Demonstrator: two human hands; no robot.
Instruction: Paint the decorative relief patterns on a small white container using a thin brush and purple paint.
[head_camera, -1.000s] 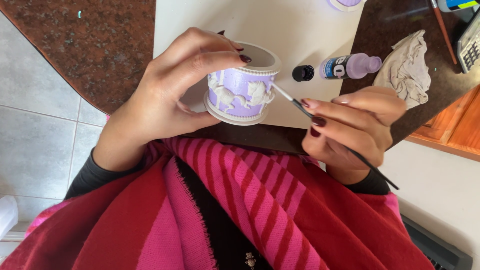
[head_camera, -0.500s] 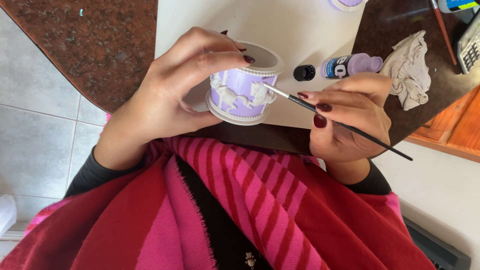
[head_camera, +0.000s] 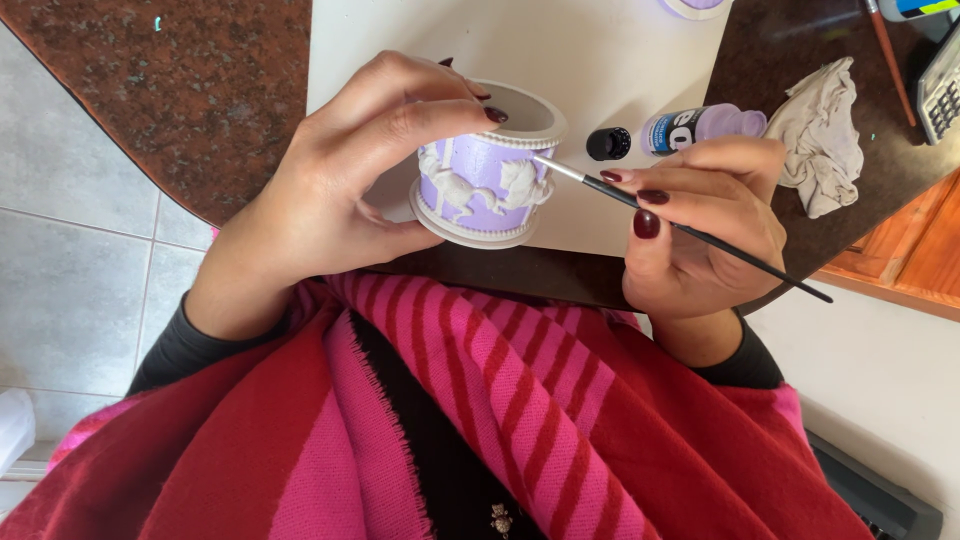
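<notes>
Left hand (head_camera: 330, 190) has a firm grip on the little round pot (head_camera: 487, 170), thumb underneath at the base, fingers curled over the top rim, dark-polished nails showing. The pot is tipped on its side, lifted just above the near edge of the counter (head_camera: 200, 90), open mouth facing away from the person. Right hand (head_camera: 705, 225) is pinched tight on a thin paintbrush (head_camera: 690, 232), held like a pen, its metal ferrule and tip touching the pot's upper right side, just under the beaded rim. So the pot sits between the two hands, the left one wrapped round it, the right one just beside it.

Behind the pot lies a white sheet (head_camera: 600, 60) spread on the counter. A small paint bottle (head_camera: 700, 127) lies flat on it, right above the right hand's knuckles, its black cap (head_camera: 608, 143) off and standing just to the left. A crumpled cloth (head_camera: 820, 135) sits further right on the dark surface. Nothing stands between brush and pot.

The pot is lilac with raised white figures in relief and white bands at rim and foot. The counter is speckled brown stone, rounded at the corner. Below, a fringed scarf (head_camera: 450, 420) in red and pink stripes fills the lap.
</notes>
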